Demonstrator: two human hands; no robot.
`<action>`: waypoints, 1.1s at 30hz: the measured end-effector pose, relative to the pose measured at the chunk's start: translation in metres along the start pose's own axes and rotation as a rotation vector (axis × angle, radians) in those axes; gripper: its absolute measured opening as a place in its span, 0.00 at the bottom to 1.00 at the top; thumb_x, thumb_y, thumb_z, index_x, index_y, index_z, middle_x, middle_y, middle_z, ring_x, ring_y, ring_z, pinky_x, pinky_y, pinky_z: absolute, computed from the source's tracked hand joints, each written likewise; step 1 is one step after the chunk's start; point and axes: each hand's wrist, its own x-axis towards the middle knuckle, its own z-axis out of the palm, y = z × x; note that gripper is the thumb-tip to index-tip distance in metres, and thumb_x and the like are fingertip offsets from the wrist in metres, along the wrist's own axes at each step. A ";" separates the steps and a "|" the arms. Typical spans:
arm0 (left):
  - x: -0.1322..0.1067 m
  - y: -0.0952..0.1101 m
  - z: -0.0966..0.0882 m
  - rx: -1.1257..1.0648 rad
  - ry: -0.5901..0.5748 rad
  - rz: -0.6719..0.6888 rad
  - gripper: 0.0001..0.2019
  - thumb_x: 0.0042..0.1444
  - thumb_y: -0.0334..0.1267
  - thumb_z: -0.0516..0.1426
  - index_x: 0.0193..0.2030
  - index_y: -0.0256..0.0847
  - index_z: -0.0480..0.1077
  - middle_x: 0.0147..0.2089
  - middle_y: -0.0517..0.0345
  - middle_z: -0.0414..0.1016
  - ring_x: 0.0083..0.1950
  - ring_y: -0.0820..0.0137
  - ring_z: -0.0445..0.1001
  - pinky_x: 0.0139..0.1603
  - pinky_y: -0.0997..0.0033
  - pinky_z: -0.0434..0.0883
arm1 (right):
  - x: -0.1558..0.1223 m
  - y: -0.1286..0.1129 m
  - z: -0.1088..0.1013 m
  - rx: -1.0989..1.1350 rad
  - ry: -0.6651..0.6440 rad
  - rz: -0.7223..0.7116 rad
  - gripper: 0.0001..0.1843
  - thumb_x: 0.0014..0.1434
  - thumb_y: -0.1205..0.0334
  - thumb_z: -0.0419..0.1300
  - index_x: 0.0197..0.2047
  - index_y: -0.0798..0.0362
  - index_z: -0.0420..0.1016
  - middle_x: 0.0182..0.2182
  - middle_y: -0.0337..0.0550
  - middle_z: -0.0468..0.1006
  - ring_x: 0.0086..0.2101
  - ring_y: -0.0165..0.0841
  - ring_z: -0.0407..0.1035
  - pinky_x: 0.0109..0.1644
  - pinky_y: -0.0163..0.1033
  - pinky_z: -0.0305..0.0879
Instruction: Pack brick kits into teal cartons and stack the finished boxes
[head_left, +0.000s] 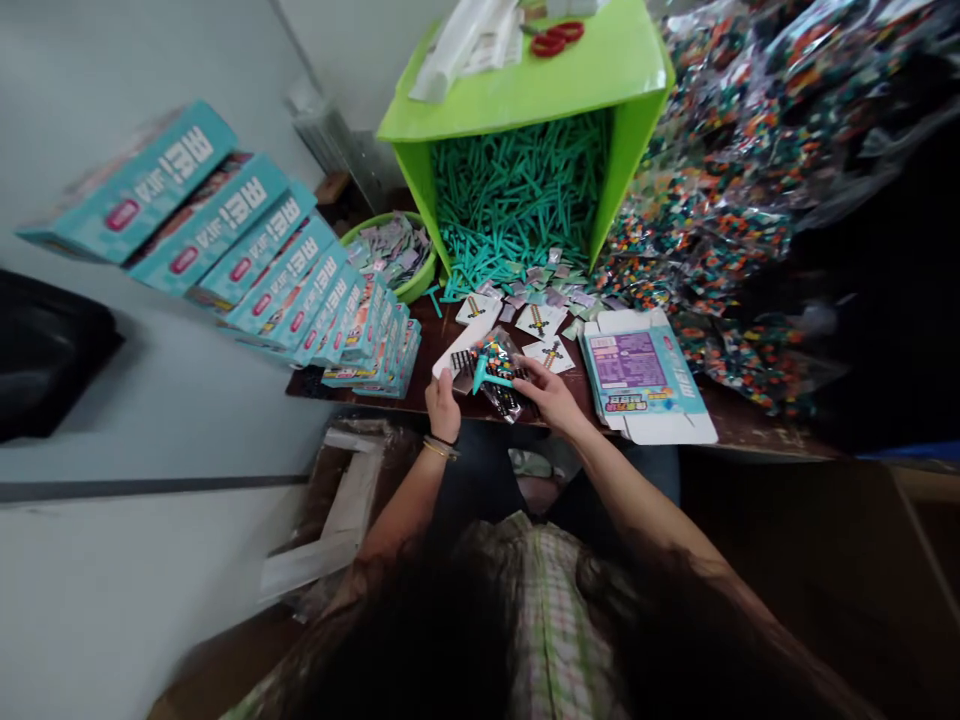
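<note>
My left hand (442, 403) and my right hand (550, 392) are both closed around a small bundle (491, 372) over the table's near edge. The bundle is a clear bag of coloured beads with a white card and a teal stick. My left hand pinches its left end, where the white card sticks out. My right hand's fingers press on its right side. An open flat teal box (643, 380) with a purple label lies just right of my right hand. Sword picture cards (541, 322) lie on the table just beyond the bundle.
A row of closed teal boxes (247, 255) stretches away to the left. A green box on its side (525, 100) holds several teal sticks (517, 200), with red scissors (556, 38) on top. A green bowl (394, 250) holds small packets. Bags of beads (750, 170) pile at the right.
</note>
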 end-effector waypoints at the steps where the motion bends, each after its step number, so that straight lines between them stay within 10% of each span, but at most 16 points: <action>1: 0.000 0.001 0.000 0.007 0.065 -0.048 0.33 0.67 0.65 0.49 0.44 0.36 0.81 0.41 0.46 0.84 0.45 0.59 0.81 0.52 0.61 0.76 | 0.008 0.002 0.003 -0.009 -0.027 0.001 0.37 0.45 0.42 0.75 0.56 0.51 0.80 0.58 0.47 0.80 0.60 0.44 0.72 0.69 0.52 0.65; 4: -0.001 0.001 -0.002 0.075 0.140 -0.045 0.36 0.66 0.68 0.48 0.43 0.35 0.81 0.38 0.46 0.83 0.43 0.60 0.80 0.50 0.62 0.76 | 0.017 0.003 -0.005 -0.065 -0.053 0.001 0.35 0.46 0.45 0.75 0.56 0.51 0.81 0.57 0.47 0.81 0.58 0.44 0.73 0.70 0.54 0.63; 14: -0.054 -0.002 0.018 0.282 -0.378 0.454 0.31 0.74 0.57 0.40 0.55 0.43 0.80 0.55 0.46 0.82 0.60 0.60 0.77 0.67 0.51 0.69 | 0.035 -0.021 -0.044 -0.310 -0.291 0.069 0.14 0.48 0.60 0.71 0.40 0.50 0.85 0.37 0.38 0.85 0.40 0.38 0.78 0.56 0.49 0.74; 22: -0.049 0.002 0.033 0.203 -0.240 0.382 0.29 0.74 0.56 0.42 0.57 0.41 0.78 0.56 0.44 0.81 0.60 0.60 0.77 0.67 0.54 0.70 | 0.046 -0.014 -0.023 -0.653 0.141 -0.196 0.12 0.61 0.60 0.63 0.48 0.53 0.76 0.48 0.51 0.77 0.49 0.42 0.71 0.62 0.51 0.68; 28: -0.037 0.006 0.031 0.144 -0.118 0.244 0.32 0.72 0.62 0.43 0.54 0.40 0.79 0.53 0.44 0.82 0.57 0.59 0.79 0.63 0.56 0.73 | 0.025 -0.016 0.016 -0.547 0.001 -0.371 0.21 0.66 0.59 0.59 0.62 0.49 0.71 0.60 0.52 0.69 0.61 0.42 0.64 0.68 0.50 0.61; 33: -0.035 0.021 0.022 0.014 -0.093 0.072 0.32 0.68 0.65 0.49 0.47 0.37 0.80 0.44 0.46 0.83 0.47 0.59 0.81 0.52 0.62 0.77 | 0.020 -0.014 0.016 -0.649 0.047 -0.406 0.07 0.66 0.59 0.59 0.41 0.49 0.79 0.47 0.51 0.74 0.51 0.44 0.69 0.62 0.53 0.67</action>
